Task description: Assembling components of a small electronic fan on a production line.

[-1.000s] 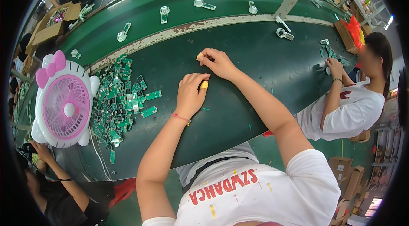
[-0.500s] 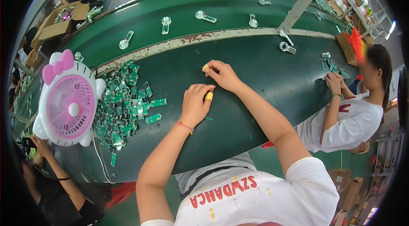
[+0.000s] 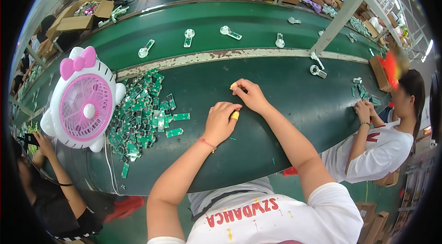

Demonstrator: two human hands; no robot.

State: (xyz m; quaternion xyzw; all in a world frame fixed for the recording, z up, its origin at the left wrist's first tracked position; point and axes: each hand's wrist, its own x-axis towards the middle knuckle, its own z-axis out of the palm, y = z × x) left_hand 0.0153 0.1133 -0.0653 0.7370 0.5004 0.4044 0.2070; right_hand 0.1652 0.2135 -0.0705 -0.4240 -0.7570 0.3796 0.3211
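Note:
Near the middle of the dark green bench (image 3: 276,142), my left hand (image 3: 221,122) rests palm down. Its fingers reach forward, the thumb stands apart under a yellow finger cover (image 3: 235,115), and no object shows in it. Just beyond and to the right, my right hand (image 3: 251,96) has thumb and forefinger brought together by a yellow tip (image 3: 234,86). Whether anything lies between them is hidden. A heap of small green circuit boards (image 3: 138,115) lies left of my left hand, and two single boards (image 3: 181,116) stick out at its near side.
A white and pink fan (image 3: 87,101) stands left of the heap, its cable (image 3: 109,165) hanging down. White ring-headed parts (image 3: 189,37) lie on the green belt (image 3: 207,16) behind a worn ledge (image 3: 221,54). A co-worker (image 3: 377,138) sits at right; a metal post (image 3: 338,20) rises beyond.
The whole scene sits slightly lower and further right in the picture, as the view has shifted. My hands keep nearly the same pose and place on the bench.

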